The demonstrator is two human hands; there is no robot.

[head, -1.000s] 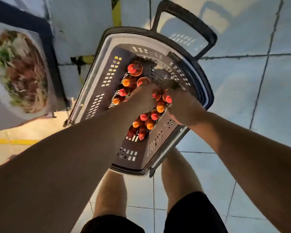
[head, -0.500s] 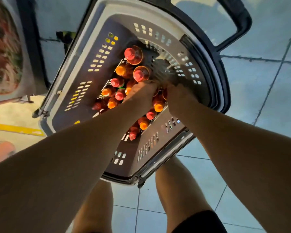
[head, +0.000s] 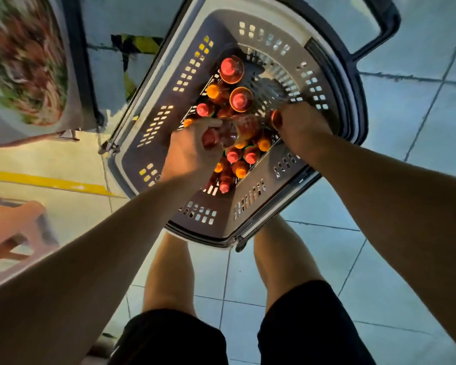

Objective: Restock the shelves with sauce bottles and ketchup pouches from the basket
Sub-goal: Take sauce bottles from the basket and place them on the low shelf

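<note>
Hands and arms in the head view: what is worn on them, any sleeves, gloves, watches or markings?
Both the left hand and the right hand are bare, no gloves. Both forearms are uncovered with no sleeve in view. No watch, ring, band or marking shows. Black shorts are worn below.

Basket (head: 153,154) top open; bottles (head: 241,99) packed tight in middle, bare floor patch (head: 267,86) far end.

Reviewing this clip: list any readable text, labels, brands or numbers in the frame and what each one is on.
No text can be read in this frame.
Sauce bottles in the basket: seen from above, mostly caps; any labels are hidden.
Bottle gripped by the left hand: motion-blurred, nothing legible.
Bottle gripped by the right hand: mostly covered.
Food picture board at left: blurred, no lettering visible.
</note>
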